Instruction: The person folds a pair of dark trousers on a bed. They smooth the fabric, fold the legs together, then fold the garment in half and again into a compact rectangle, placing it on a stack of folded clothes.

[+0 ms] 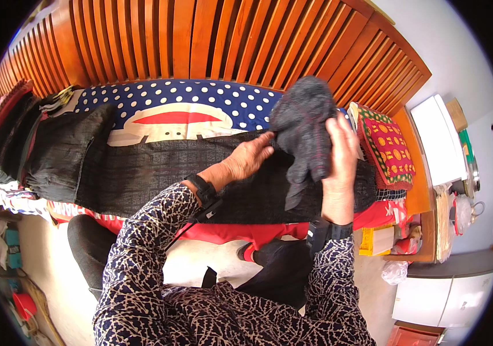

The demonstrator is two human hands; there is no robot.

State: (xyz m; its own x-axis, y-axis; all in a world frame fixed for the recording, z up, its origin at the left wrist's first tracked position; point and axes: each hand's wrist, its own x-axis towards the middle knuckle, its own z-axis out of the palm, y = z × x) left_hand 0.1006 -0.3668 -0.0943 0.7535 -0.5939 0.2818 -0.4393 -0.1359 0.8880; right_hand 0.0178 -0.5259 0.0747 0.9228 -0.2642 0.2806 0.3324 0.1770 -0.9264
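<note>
A dark grey knitted garment with thin reddish lines (304,125), bunched up, is held upright at its right side by my right hand (342,151). My left hand (250,156) is beside its lower left edge, fingers somewhat spread; whether they touch the cloth is unclear. Beneath both hands a long dark patterned cloth (155,175) lies stretched across the bench seat. Folded dark trousers or similar cloth (58,151) rest on its left end. Behind it shows a navy polka-dot cover with a cartoon face (177,116).
The slatted wooden backrest (203,39) rises behind. Stacked clothes (4,129) stand at the far left, a folded red and green patterned textile (389,145) at the right. A yellow box (376,241) and a white cabinet (441,300) are at lower right, a red bucket (24,305) at lower left.
</note>
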